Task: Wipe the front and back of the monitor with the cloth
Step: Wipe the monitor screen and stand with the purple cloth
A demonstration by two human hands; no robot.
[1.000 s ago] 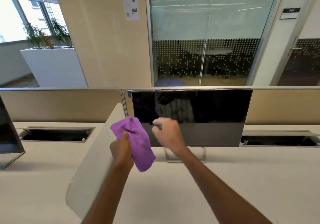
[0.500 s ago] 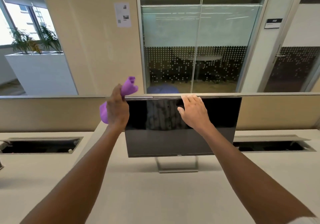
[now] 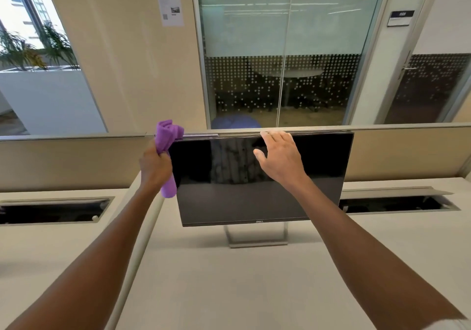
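Monitor: while it stands mid-frame, the monitor sits between both hands.
Left hand: grips the cloth at its upper-left corner.
Right hand: fingers straight, resting on its top edge.

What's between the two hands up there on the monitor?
In the head view, only the monitor's dark screen and top edge lie between the left hand, holding the purple cloth, and the right hand.

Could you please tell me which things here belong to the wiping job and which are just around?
Job: monitor, cloth, left hand gripping it, right hand on the monitor's top.
Around: desk, plants, paper on the wall.
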